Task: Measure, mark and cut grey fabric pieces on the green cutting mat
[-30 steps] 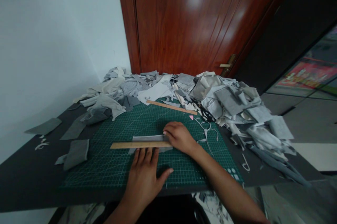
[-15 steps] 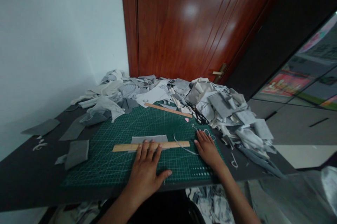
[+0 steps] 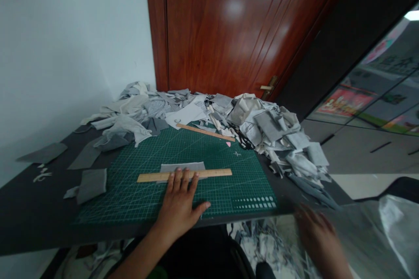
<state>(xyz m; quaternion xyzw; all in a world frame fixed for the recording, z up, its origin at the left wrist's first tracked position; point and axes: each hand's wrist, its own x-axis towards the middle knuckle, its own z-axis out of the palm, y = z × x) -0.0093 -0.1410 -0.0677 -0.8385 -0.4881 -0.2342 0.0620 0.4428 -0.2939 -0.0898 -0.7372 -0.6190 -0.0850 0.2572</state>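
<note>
My left hand [image 3: 179, 202] lies flat with its fingers stretched over a wooden ruler [image 3: 216, 173], pressing it down. Under the ruler is a small grey piece of fabric [image 3: 183, 166], its far edge showing beyond the wood. Both rest on a green cutting mat [image 3: 131, 200]. My right hand [image 3: 316, 233] is past the table's front edge at the lower right, smeared by motion, so its fingers cannot be made out. A second wooden ruler [image 3: 206, 132] lies at the back of the mat, near a small pink piece [image 3: 228, 144] and a white scrap [image 3: 237, 153].
Heaps of grey and white fabric scraps [image 3: 271, 126] line the back and right of the dark table [image 3: 29, 226]. A folded grey piece [image 3: 92, 186] sits left of the mat. More scraps [image 3: 265, 244] lie below the table. Behind stands a brown door [image 3: 216, 30].
My right hand has swept right and toward me, off the mat and past the table edge. The thin strip and curled scraps near it are gone from the mat. My left hand stays on the ruler.
</note>
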